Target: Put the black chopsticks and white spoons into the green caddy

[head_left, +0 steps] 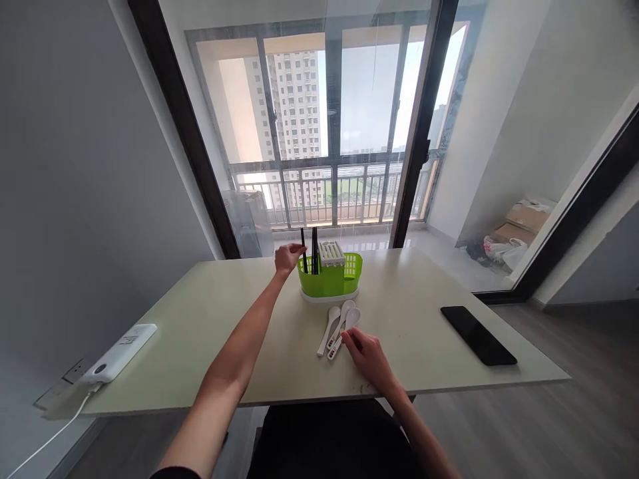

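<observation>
A green utensil caddy (322, 286) with a white base and a white slotted block (332, 253) stands toward the far side of the table. My left hand (288, 258) reaches to its left compartment, fingers closed on a black chopstick (302, 238) that stands in it. More black chopsticks (314, 249) rise upright beside that one. In front of the caddy lie several white spoons (329, 329), bowls pointing away from me. My right hand (368, 356) has its thumb and fingers pinched at the handle of the rightmost spoon (352, 317).
A black phone (478, 334) lies at the table's right. On the left edge, a white power bank (124, 351) has a white cable (54, 436) plugged in. The pale table (239, 286) borders a sliding glass door; cardboard boxes (529, 223) and bags sit beyond it.
</observation>
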Demonstrator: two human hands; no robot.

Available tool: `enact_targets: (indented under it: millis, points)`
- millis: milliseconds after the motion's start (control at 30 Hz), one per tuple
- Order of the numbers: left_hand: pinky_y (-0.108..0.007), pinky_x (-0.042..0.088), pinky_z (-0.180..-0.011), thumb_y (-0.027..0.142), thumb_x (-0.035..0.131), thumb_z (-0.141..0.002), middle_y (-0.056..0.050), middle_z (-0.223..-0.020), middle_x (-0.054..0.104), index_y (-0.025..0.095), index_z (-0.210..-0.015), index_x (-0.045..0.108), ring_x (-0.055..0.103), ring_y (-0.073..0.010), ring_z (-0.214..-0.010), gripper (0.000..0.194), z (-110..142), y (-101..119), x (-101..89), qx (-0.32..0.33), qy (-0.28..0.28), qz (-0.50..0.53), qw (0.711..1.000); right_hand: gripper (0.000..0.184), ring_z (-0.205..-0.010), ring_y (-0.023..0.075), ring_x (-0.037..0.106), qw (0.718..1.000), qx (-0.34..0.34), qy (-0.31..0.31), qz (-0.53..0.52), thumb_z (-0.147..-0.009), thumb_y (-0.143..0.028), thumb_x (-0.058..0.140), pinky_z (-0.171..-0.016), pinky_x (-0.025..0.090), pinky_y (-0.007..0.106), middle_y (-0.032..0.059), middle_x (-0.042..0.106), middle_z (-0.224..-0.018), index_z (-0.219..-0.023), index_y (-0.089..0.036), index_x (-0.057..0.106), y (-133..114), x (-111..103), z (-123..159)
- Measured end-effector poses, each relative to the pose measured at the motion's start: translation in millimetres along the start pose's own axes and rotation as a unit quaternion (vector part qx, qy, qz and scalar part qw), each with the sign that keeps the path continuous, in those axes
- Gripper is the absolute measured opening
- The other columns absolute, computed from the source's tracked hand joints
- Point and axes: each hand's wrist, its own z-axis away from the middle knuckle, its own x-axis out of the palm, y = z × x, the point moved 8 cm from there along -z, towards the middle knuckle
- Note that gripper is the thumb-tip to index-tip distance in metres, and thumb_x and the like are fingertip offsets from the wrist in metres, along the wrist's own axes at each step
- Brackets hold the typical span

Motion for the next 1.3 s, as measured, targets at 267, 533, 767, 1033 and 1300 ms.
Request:
enact_targets:
  millis: [267, 533, 767, 1033, 1300]
  points:
    - [-0.034, 0.055, -0.089, 0.049, 0.082, -0.076, -0.007, -0.093, 0.082, 0.020, -0.097, 0.080, 0.076, -0.0251, -0.094, 0.036, -0.7, -6.0, 8.8, -0.001, -0.027, -0.031, 0.999, 0.046, -0.056, 0.0126, 0.043, 1.000, 0.010, -0.012, -0.002, -0.105, -0.052, 0.042, -0.058, 0.034, 0.024, -0.0034, 0.054, -0.062, -0.073, -0.021, 0.056, 2.9, 2.5, 0.1]
    - [-0.033, 0.052, -0.092, 0.056, 0.064, -0.090, -0.009, -0.102, 0.080, 0.019, -0.100, 0.075, 0.073, -0.0241, -0.099, 0.040, 10.3, -20.0, -7.1, 0.008, -0.001, -0.060, 0.998, 0.045, -0.056, 0.0128, 0.047, 1.000, 0.009, -0.014, -0.009, -0.105, -0.051, 0.042, -0.059, 0.034, 0.025, -0.0022, 0.059, -0.063, -0.074, -0.021, 0.055, 2.7, 4.6, 0.6]
    - [-0.033, 0.047, -0.074, 0.055, 0.030, -0.101, -0.008, -0.068, 0.070, 0.021, -0.076, 0.069, 0.068, -0.0252, -0.073, 0.057, 63.8, -86.3, -35.5, -0.079, 0.058, -0.100, 0.990, 0.044, -0.056, 0.0134, 0.047, 1.000, 0.012, -0.018, -0.011, -0.105, -0.050, 0.043, -0.059, 0.033, 0.025, -0.0028, 0.057, -0.062, -0.072, -0.022, 0.052, 2.3, 5.9, 1.3]
    - [-0.028, 0.042, -0.060, 0.065, 0.037, -0.094, 0.001, -0.051, 0.056, 0.022, -0.061, 0.063, 0.055, -0.0169, -0.052, 0.059, 120.3, -124.5, -31.5, -0.087, -0.047, -0.074, 0.992, 0.042, -0.057, 0.0138, 0.048, 0.999, 0.013, -0.030, -0.002, -0.105, -0.048, 0.044, -0.060, 0.033, 0.026, -0.0025, 0.058, -0.063, -0.073, -0.022, 0.052, 5.3, 8.6, 2.5]
    - [-0.028, 0.040, -0.061, 0.068, 0.035, -0.094, 0.002, -0.051, 0.053, 0.021, -0.064, 0.063, 0.050, -0.0153, -0.051, 0.062, 126.4, -119.5, -30.6, -0.064, -0.082, -0.056, 0.993, 0.043, -0.056, 0.0140, 0.048, 0.999, 0.013, -0.033, 0.012, -0.104, -0.049, 0.043, -0.059, 0.033, 0.025, -0.0028, 0.057, -0.062, -0.073, -0.023, 0.055, 7.8, 10.6, 3.1]
